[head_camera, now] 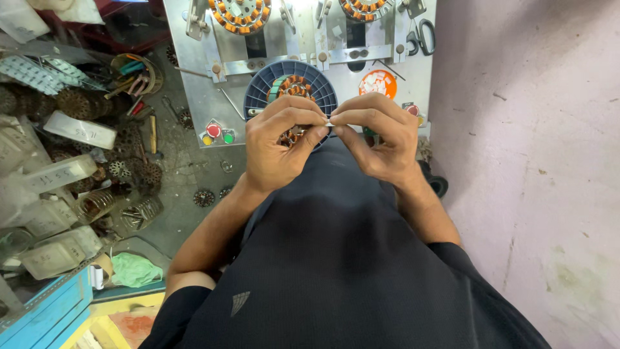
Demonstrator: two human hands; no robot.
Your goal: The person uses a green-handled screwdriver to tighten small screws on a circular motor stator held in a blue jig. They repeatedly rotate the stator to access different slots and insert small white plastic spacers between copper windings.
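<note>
1. Against the grey metal workbench (194,97), the person stands close, the dark shirt (342,258) filling the lower middle of the view. The bench edge runs just beyond the hands, so there is little open room between body and bench. To the right a bare pinkish wall (529,161) closes that side; to the left the floor is crowded with stacked metal cores (129,171) and plastic-wrapped parts (61,174).

2. On the bench, a round dark blue tray (261,84) holds a copper-wound stator (294,86), directly beyond the knuckles. Two more wound stators sit in fixtures along the far edge (one is at (240,14)). Red, yellow and green buttons (218,133) lie just left of the left hand, and an elbow swing that way could brush them.

3. The left hand (281,145) and right hand (381,139) meet fingertip to fingertip, both pinched narrow on a small pale strip (330,123) held between them, above the tray's near rim.

4. That strip is tiny, and I cannot tell its material from here, possibly an insulating slip. The likely risk is losing the pinch: it would drop into the tray's ribs or down between body and bench, among the floor clutter, where finding it would be hard.
</note>
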